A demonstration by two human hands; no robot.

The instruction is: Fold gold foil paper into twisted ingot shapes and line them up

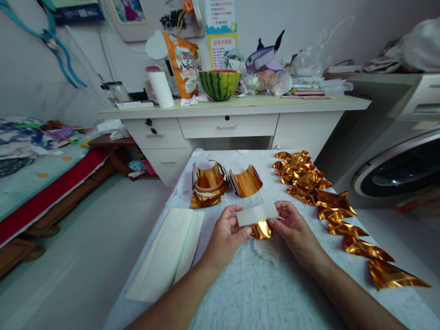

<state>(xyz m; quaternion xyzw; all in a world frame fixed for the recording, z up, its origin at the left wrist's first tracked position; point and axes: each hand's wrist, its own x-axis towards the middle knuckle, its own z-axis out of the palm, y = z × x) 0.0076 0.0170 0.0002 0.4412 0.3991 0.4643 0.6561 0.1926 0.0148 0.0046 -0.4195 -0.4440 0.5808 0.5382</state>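
Between my two hands is a small sheet of gold foil paper [262, 230], its pale back [257, 213] folded up toward the far side. My left hand [229, 231] pinches its left end between thumb and fingers. At the right end my right hand [292, 227] grips it the same way. Just beyond my hands lie a curled stack of gold foil sheets [246, 181] and a rolled bundle of gold foil [209, 181] with pale edges. Folded gold foil pieces [305, 180] form a long row down the table's right side.
Pale paper sheets [167, 254] lie at the left of the cloth-covered table [240, 284]. Behind stands a white desk [227, 110] with a cut watermelon [219, 85] and an orange pouch [184, 66]. A washing machine [395, 137] is at right, a bed [44, 169] at left.
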